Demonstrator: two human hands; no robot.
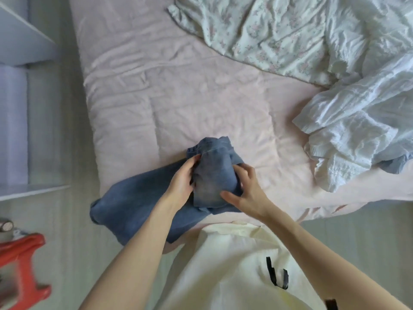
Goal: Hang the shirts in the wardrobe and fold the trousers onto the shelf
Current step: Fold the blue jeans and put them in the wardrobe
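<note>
Cream garment closest, across the lap. Beyond, pink bed; white crinkled clothing heaped right. Blue trousers at near bed edge, bunched. Left hand and right hand gripping bunched end, fingers curled, probably into folds.
</note>
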